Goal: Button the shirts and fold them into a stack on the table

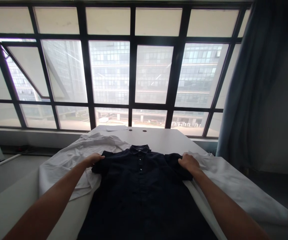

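A dark navy short-sleeved shirt (141,193) lies front side up on the white table (159,135), its collar toward the window and its lower part running out of the picture at the bottom. My left hand (94,159) is closed on the edge of the sleeve at the left. On the opposite side, my right hand (189,162) grips the other sleeve near its top edge. Both sleeves are spread out to the sides. Small light buttons run down from the collar.
Rumpled white cloth (68,163) covers the table's left side, and more white cloth (234,186) lies along the right. Two dark round holes are near the far edge. Beyond stand black-framed windows (111,73), with a grey-blue curtain (244,93) at the right.
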Action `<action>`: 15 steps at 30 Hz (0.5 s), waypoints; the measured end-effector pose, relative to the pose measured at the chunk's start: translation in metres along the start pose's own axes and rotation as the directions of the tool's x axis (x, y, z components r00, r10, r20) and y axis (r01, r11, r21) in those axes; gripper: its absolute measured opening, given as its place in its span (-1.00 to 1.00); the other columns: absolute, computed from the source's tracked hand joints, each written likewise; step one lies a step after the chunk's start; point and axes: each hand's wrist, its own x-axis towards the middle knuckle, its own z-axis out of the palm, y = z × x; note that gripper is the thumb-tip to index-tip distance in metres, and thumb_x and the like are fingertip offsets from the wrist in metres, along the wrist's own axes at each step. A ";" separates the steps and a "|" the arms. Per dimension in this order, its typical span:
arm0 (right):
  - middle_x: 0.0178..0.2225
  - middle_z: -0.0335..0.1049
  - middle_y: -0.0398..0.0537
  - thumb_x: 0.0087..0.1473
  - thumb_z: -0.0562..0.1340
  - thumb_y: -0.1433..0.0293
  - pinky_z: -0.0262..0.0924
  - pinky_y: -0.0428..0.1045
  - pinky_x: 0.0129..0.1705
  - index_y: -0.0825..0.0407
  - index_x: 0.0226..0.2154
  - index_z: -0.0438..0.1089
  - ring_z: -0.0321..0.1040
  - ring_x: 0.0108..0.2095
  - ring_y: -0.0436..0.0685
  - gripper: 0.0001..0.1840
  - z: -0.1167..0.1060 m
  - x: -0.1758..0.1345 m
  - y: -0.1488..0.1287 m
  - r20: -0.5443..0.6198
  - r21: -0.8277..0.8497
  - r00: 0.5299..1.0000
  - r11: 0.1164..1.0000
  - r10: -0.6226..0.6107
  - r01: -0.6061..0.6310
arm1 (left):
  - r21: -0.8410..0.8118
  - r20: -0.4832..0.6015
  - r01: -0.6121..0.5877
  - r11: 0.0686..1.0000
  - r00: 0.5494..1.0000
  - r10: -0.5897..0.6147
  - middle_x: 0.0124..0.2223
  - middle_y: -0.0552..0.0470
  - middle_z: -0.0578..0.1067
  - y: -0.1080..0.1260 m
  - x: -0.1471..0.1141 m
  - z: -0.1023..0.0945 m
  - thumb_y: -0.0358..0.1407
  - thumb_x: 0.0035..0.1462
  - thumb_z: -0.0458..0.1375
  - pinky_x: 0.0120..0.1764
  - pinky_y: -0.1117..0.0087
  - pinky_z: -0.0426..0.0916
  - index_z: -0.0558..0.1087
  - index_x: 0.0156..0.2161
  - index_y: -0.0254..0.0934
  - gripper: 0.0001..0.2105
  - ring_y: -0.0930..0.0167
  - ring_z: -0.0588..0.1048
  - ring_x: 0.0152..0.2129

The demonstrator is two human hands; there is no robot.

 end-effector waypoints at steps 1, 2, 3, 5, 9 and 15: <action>-0.08 0.47 0.29 0.08 0.15 0.33 0.25 0.08 -0.11 0.22 0.00 0.39 0.42 -0.05 0.34 -0.54 -0.003 0.001 0.002 0.001 0.080 1.000 0.996 0.025 -0.025 | -0.043 0.027 0.029 0.999 0.999 -0.028 -0.33 -0.02 0.55 0.001 -0.002 -0.003 0.07 -0.16 0.33 -0.49 0.41 0.38 0.44 -0.30 -0.28 -0.54 0.32 0.51 -0.47; -0.10 0.49 0.27 0.06 0.16 0.32 0.26 0.06 -0.13 0.20 0.00 0.38 0.44 -0.07 0.33 -0.53 -0.006 0.001 0.004 -0.009 0.145 0.999 0.988 0.050 -0.048 | -0.088 0.068 0.066 0.994 0.996 -0.060 -0.29 -0.03 0.55 0.002 -0.005 -0.005 0.04 -0.16 0.34 -0.48 0.41 0.39 0.43 -0.27 -0.27 -0.55 0.32 0.52 -0.45; -0.11 0.50 0.25 0.03 0.18 0.33 0.26 0.04 -0.14 0.19 0.00 0.38 0.45 -0.08 0.32 -0.53 -0.008 0.002 0.008 -0.030 0.194 0.997 0.979 0.075 -0.068 | -0.129 0.124 0.107 0.986 0.988 -0.091 -0.26 -0.03 0.55 0.002 -0.008 -0.008 -0.01 -0.14 0.35 -0.47 0.41 0.39 0.43 -0.26 -0.26 -0.58 0.31 0.52 -0.43; -0.12 0.51 0.25 -0.02 0.21 0.36 0.27 0.03 -0.16 0.18 0.02 0.38 0.46 -0.09 0.33 -0.49 -0.011 0.004 0.016 -0.090 0.257 0.988 0.962 0.124 -0.097 | -0.175 0.250 0.179 0.968 0.959 -0.132 -0.25 -0.04 0.55 0.001 -0.015 -0.012 -0.10 -0.06 0.33 -0.44 0.43 0.40 0.43 -0.30 -0.26 -0.69 0.31 0.53 -0.40; -0.17 0.54 0.27 -0.05 0.24 0.37 0.29 -0.02 -0.23 0.21 -0.09 0.49 0.49 -0.15 0.31 -0.56 -0.011 0.009 0.035 -0.114 0.359 0.979 0.926 0.169 -0.118 | -0.179 0.375 0.254 0.951 0.911 -0.173 -0.37 -0.01 0.55 -0.006 -0.029 -0.022 -0.17 0.09 0.24 -0.39 0.48 0.39 0.42 -0.42 -0.28 -0.79 0.31 0.54 -0.34; -0.34 0.57 0.18 0.10 0.17 0.22 0.29 -0.03 -0.32 0.17 -0.24 0.57 0.51 -0.27 0.25 -0.60 -0.007 0.006 0.049 -0.069 0.428 0.981 0.894 0.183 -0.137 | -0.091 0.315 0.272 0.958 0.921 -0.231 -0.48 0.02 0.50 -0.014 -0.032 -0.034 -0.15 0.18 0.17 -0.40 0.47 0.35 0.39 -0.46 -0.31 -0.72 0.31 0.52 -0.39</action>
